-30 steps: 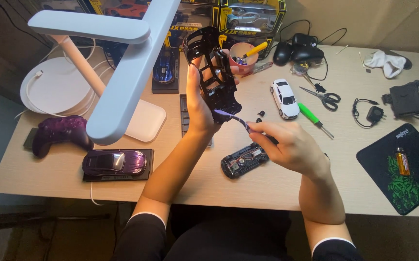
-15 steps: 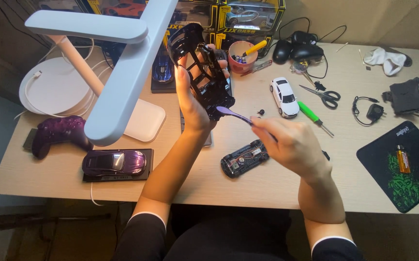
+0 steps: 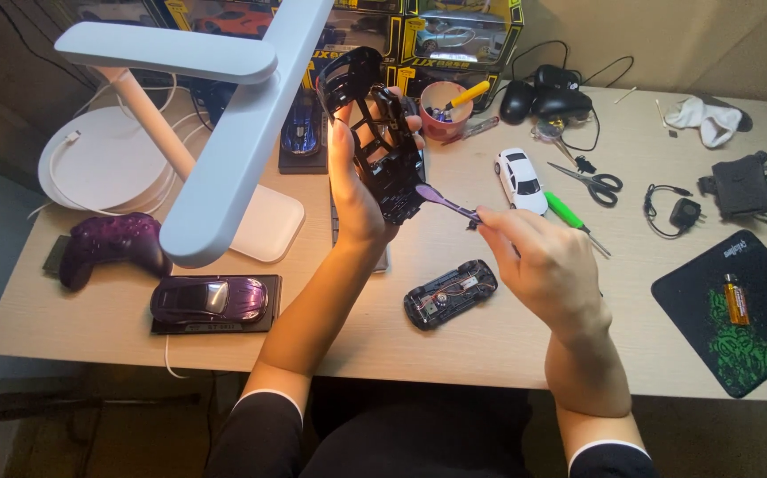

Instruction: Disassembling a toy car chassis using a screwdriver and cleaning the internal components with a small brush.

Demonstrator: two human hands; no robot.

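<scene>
My left hand point(image 3: 354, 190) holds a black plastic model-car body shell point(image 3: 376, 133) upright above the desk, its hollow side toward me. My right hand point(image 3: 543, 265) pinches a thin purple tool point(image 3: 447, 202) whose flat tip touches the lower edge of the shell. Below the hands, a black car chassis point(image 3: 451, 293) with exposed wiring lies on the wooden desk point(image 3: 490, 345).
A white desk lamp point(image 3: 224, 150) reaches over the left side. A purple model car on a black base point(image 3: 211, 301), a purple game controller point(image 3: 111, 246), a white toy car point(image 3: 521, 180), scissors point(image 3: 589, 180), a green screwdriver point(image 3: 574, 221), a pink cup point(image 3: 445, 111) and a black mat point(image 3: 738, 310) lie around.
My left hand has raised the black shell a little higher and tilted it. My right hand has followed up with the purple tool, keeping its tip at the shell.
</scene>
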